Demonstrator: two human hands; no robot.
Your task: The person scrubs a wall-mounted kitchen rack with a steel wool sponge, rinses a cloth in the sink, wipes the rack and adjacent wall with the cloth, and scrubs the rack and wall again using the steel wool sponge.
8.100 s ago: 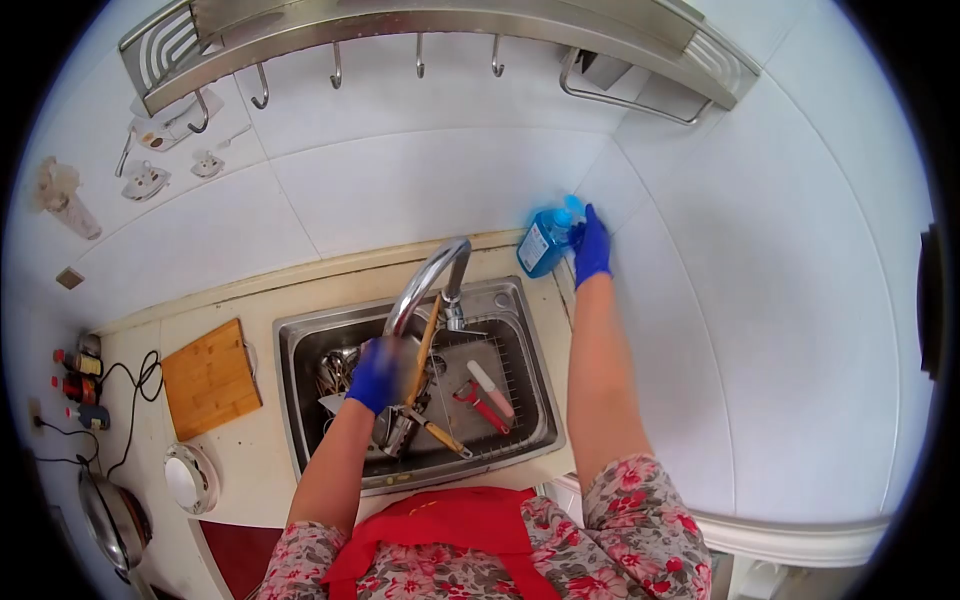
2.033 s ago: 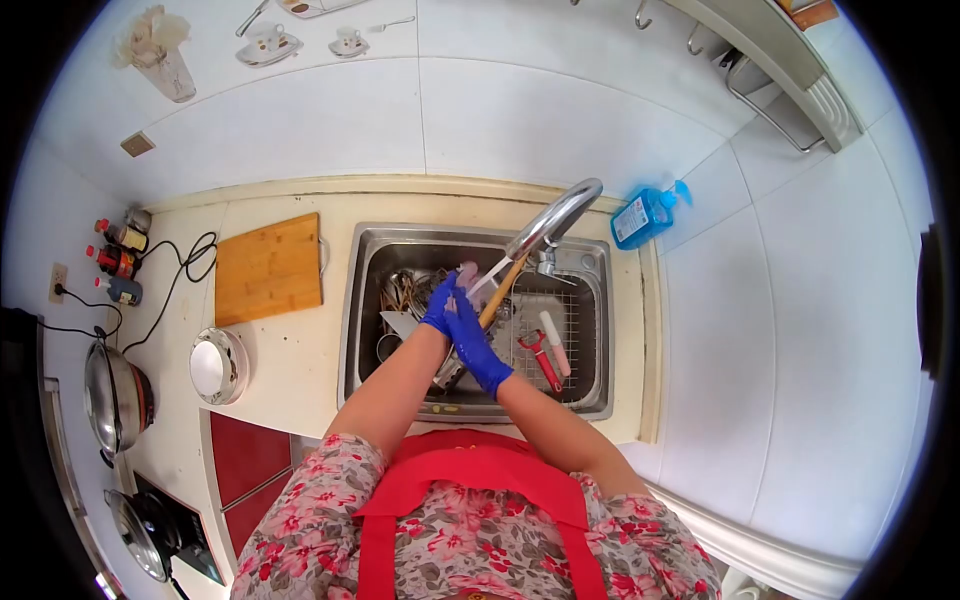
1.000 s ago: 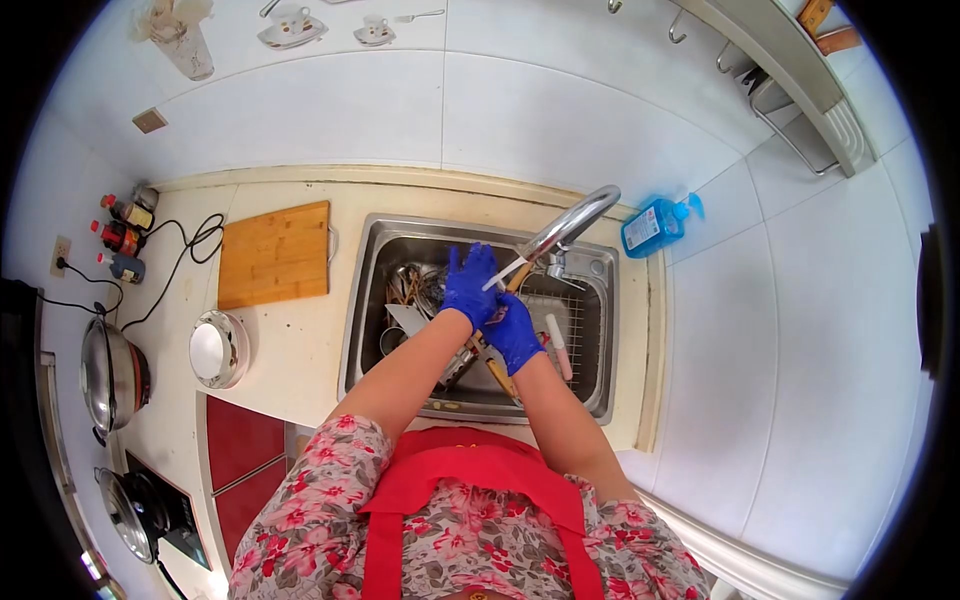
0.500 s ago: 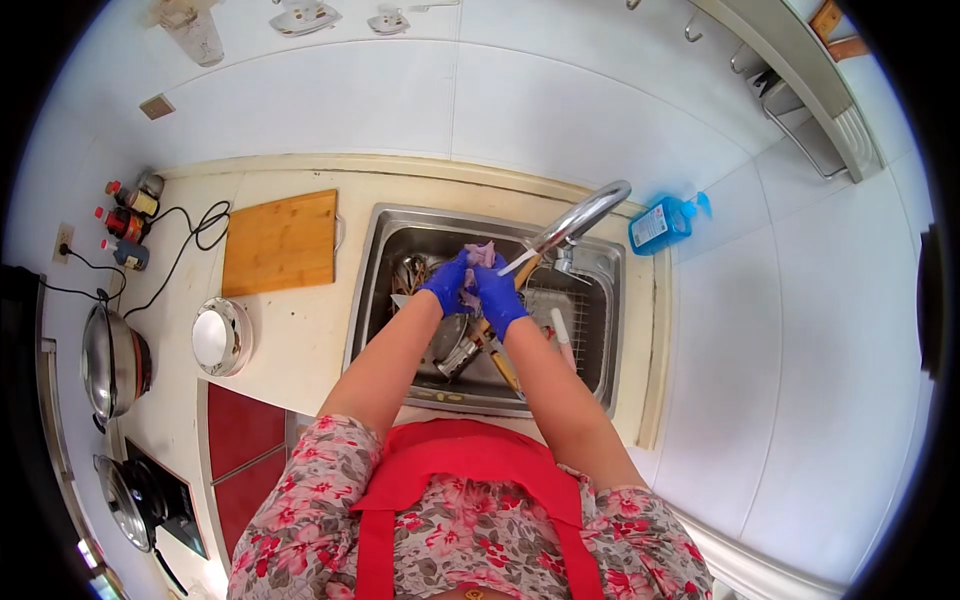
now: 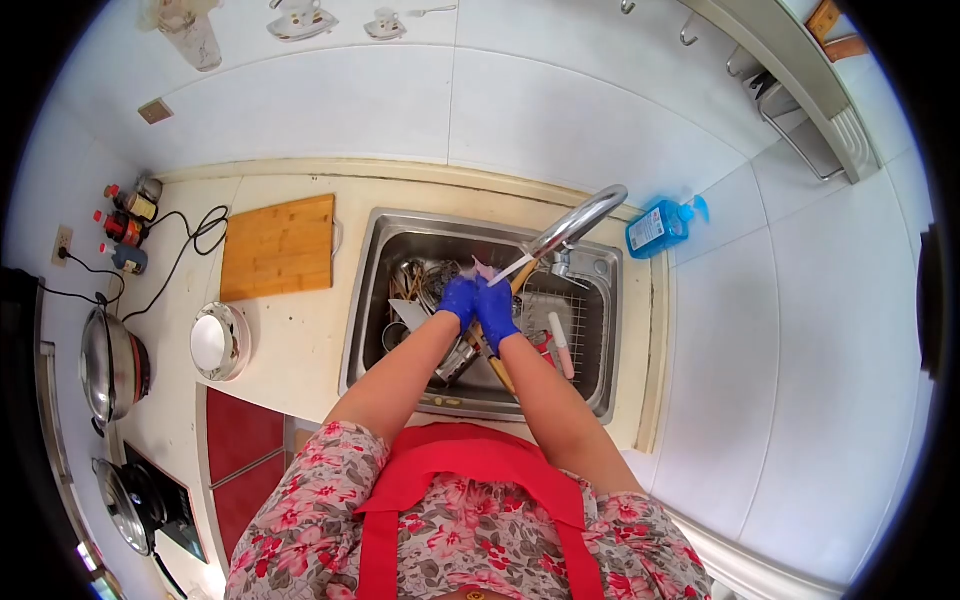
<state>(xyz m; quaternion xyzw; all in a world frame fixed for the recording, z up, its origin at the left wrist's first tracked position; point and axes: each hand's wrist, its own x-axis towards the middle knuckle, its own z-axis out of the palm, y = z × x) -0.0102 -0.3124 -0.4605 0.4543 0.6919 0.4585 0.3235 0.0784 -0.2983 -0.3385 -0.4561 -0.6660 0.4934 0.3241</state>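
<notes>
Over the steel sink my two blue-gloved hands are pressed together around a wet pink cloth. Only a small end of it sticks out above my fingers. My left hand is closed on the cloth from the left, and my right hand from the right. Water runs from the chrome faucet down onto the right hand and cloth. Beneath and around my hands lie chopsticks and other utensils, a metal piece, and a white-and-pink handle.
A blue pump bottle stands right of the sink. On the left counter are a wooden cutting board, stacked bowls, a black cord, sauce bottles and a lidded pot. A wire rack sits inside the sink.
Both hands have moved slightly down toward me and closed more tightly together. Less of the pink cloth shows, and more utensils are visible at the sink's left.
</notes>
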